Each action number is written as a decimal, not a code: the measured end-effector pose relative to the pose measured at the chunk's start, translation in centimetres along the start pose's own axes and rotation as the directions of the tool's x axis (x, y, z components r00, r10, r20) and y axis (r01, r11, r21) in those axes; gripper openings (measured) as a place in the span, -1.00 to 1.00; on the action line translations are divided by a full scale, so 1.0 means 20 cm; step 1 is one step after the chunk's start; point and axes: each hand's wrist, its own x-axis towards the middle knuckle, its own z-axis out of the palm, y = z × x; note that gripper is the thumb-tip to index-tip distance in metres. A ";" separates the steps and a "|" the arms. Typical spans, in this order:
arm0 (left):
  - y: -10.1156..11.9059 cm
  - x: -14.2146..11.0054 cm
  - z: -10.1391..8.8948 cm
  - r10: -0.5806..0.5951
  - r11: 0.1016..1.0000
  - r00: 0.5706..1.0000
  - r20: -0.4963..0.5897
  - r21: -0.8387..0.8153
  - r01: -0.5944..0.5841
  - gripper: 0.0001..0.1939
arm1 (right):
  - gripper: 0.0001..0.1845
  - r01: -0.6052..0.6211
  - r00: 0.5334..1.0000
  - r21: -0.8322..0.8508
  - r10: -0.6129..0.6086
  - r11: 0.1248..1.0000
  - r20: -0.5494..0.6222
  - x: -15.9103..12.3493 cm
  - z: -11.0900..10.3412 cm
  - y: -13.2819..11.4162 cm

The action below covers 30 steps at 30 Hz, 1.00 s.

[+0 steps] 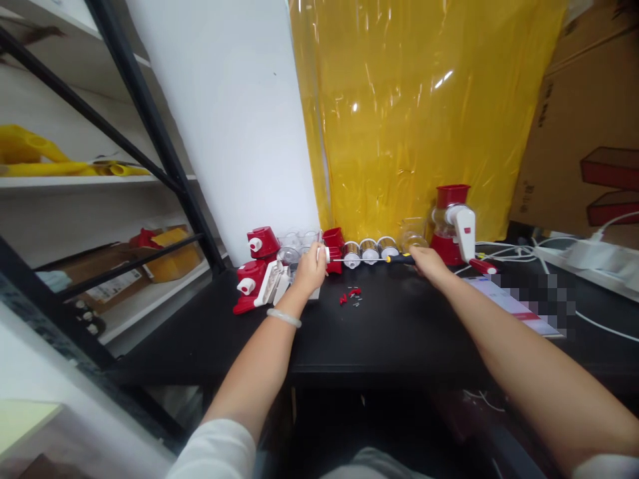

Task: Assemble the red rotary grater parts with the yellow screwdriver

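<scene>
My right hand (425, 259) is closed round the black-and-yellow handle of a screwdriver (397, 259). Its long metal shaft points left and ends at the white fitting of a red drum grater body (333, 241). That body is gripped by my left hand (312, 267), whose fingers partly hide it. Below the shaft, small red pieces (354, 291) and several screws (356, 304) lie on the black table. Three metal grater drums (369, 251) stand in a row behind the screwdriver. Whether the tip sits in a screw is too small to tell.
Other red grater bodies (263, 243), white crank handles (272, 283) and clear plastic parts (289, 255) lie at left. An assembled grater (452, 229) stands at right, near white cables (504, 251) and a tablet-like screen (514, 306). A black-framed shelf (150, 113) borders the left.
</scene>
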 end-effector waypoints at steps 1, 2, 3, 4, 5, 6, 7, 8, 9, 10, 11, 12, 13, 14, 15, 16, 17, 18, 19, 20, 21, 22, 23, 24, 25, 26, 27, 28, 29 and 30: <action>0.00 0.00 0.01 -0.025 0.999 1.000 0.002 -0.023 0.025 -0.66 | -0.54 0.026 0.999 -0.032 -0.027 0.999 -0.025 0.00 -0.01 -0.01; -0.01 0.01 0.02 -0.055 0.997 0.998 0.005 -0.054 0.055 -0.65 | -0.55 0.047 0.997 -0.060 -0.050 0.997 -0.053 0.00 -0.01 -0.02; -0.01 0.02 0.02 -0.094 0.992 0.996 0.009 -0.090 0.094 -0.64 | -0.55 0.061 0.995 -0.083 -0.067 0.995 -0.078 -0.01 -0.02 -0.03; -0.01 0.02 0.03 -0.143 0.981 0.990 0.018 -0.131 0.144 -0.62 | -0.56 0.089 0.990 -0.093 -0.099 0.992 -0.104 -0.02 -0.03 -0.05; 0.00 0.03 0.03 -0.204 0.962 0.978 0.036 -0.179 0.207 -0.59 | -0.56 0.120 0.983 -0.098 -0.132 0.988 -0.128 -0.03 -0.03 -0.06; 0.00 0.03 0.04 -0.272 0.932 0.960 0.070 -0.230 0.281 -0.56 | -0.55 0.154 0.974 -0.097 -0.168 0.983 -0.149 -0.04 -0.04 -0.08; 0.01 0.03 0.04 -0.341 0.890 0.932 0.122 -0.278 0.362 -0.52 | -0.55 0.191 0.964 -0.092 -0.204 0.977 -0.169 -0.05 -0.04 -0.09; 0.01 0.03 0.04 -0.401 0.840 0.897 0.188 -0.314 0.442 -0.49 | -0.54 0.227 0.953 -0.082 -0.238 0.970 -0.186 -0.06 -0.05 -0.10; 0.02 0.03 0.04 -0.446 0.789 0.857 0.257 -0.338 0.513 -0.45 | -0.53 0.256 0.944 -0.065 -0.264 0.964 -0.199 -0.06 -0.05 -0.10; 0.02 0.03 0.04 -0.475 0.745 0.820 0.319 -0.352 0.567 -0.42 | -0.52 0.274 0.939 -0.038 -0.276 0.961 -0.207 -0.06 -0.05 -0.10; 0.03 0.03 0.04 -0.488 0.711 0.793 0.364 -0.361 0.603 -0.41 | -0.51 0.278 0.939 0.002 -0.272 0.960 -0.209 -0.06 -0.05 -0.10; 0.03 0.03 0.04 -0.490 0.693 0.780 0.388 -0.369 0.619 -0.40 | -0.50 0.270 0.946 0.058 -0.253 0.961 -0.203 -0.05 -0.05 -0.10; 0.03 0.02 0.04 -0.484 0.695 0.785 0.387 -0.375 0.614 -0.40 | -0.49 0.252 0.956 0.130 -0.226 0.959 -0.188 -0.05 -0.04 -0.09; 0.03 0.02 0.04 -0.473 0.716 0.805 0.360 -0.375 0.588 -0.41 | -0.49 0.228 0.967 0.212 -0.194 0.950 -0.166 -0.04 -0.03 -0.08; 0.03 0.02 0.04 -0.450 0.759 0.836 0.313 -0.360 0.543 -0.43 | -0.50 0.191 0.978 0.293 -0.157 0.937 -0.138 -0.03 -0.02 -0.08; 0.03 0.02 0.04 -0.412 0.816 0.875 0.256 -0.323 0.479 -0.46 | -0.52 0.138 0.989 0.364 -0.109 0.921 -0.098 -0.03 -0.01 -0.08; 0.03 0.02 0.04 -0.356 0.876 0.914 0.195 -0.269 0.399 -0.50 | -0.56 0.060 0.998 0.415 -0.043 0.908 -0.051 -0.03 0.00 -0.07; 0.03 0.02 0.03 -0.284 0.929 0.948 0.142 -0.205 0.308 -0.53 | -0.59 -0.037 0.999 0.436 0.041 0.899 0.001 -0.03 0.00 -0.07; 0.03 0.01 0.03 -0.198 0.968 0.975 0.100 -0.138 0.210 -0.56 | -0.62 -0.143 0.990 0.426 0.135 0.893 0.050 -0.03 0.01 -0.07; 0.03 0.01 0.02 -0.108 0.991 0.992 0.070 -0.074 0.113 -0.58 | -0.61 -0.246 0.969 0.388 0.229 0.888 0.090 -0.04 0.01 -0.07; 0.04 0.00 0.01 -0.020 1.000 0.999 0.049 -0.015 0.020 -0.60 | -0.58 -0.337 0.942 0.333 0.314 0.881 0.122 -0.04 0.01 -0.07; 0.04 -0.01 0.00 0.061 0.997 0.998 0.035 0.039 -0.063 -0.60 | -0.55 -0.409 0.912 0.270 0.383 0.872 0.146 -0.05 0.01 -0.07; 0.05 -0.02 -0.01 0.131 0.988 0.991 0.027 0.084 -0.133 -0.60 | -0.52 -0.460 0.886 0.212 0.432 0.862 0.166 -0.06 0.01 -0.07; 0.05 -0.02 -0.02 0.184 0.975 0.983 0.025 0.121 -0.186 -0.60 | -0.52 -0.492 0.866 0.167 0.462 0.854 0.191 -0.06 0.01 -0.07; 0.06 -0.03 -0.03 0.220 0.965 0.975 0.024 0.144 -0.221 -0.60 | -0.53 -0.509 0.853 0.141 0.476 0.849 0.215 -0.07 0.01 -0.07; 0.06 -0.03 -0.03 0.239 0.958 0.971 0.022 0.155 -0.240 -0.61 | -0.56 -0.512 0.848 0.132 0.476 0.849 0.233 -0.07 0.01 -0.07; 0.06 -0.03 -0.03 0.245 0.957 0.969 0.020 0.157 -0.245 -0.61 | -0.58 -0.499 0.854 0.137 0.460 0.855 0.241 -0.07 0.02 -0.06; 0.06 -0.03 -0.04 0.241 0.958 0.970 0.016 0.154 -0.241 -0.62 | -0.59 -0.473 0.870 0.151 0.433 0.868 0.234 -0.07 0.02 -0.06; 0.05 -0.03 -0.04 0.230 0.962 0.973 0.014 0.146 -0.229 -0.62 | -0.60 -0.434 0.892 0.167 0.396 0.885 0.217 -0.06 0.02 -0.05; 0.05 -0.02 -0.03 0.211 0.968 0.977 0.014 0.135 -0.211 -0.63 | -0.60 -0.388 0.915 0.177 0.356 0.904 0.188 -0.06 0.03 -0.05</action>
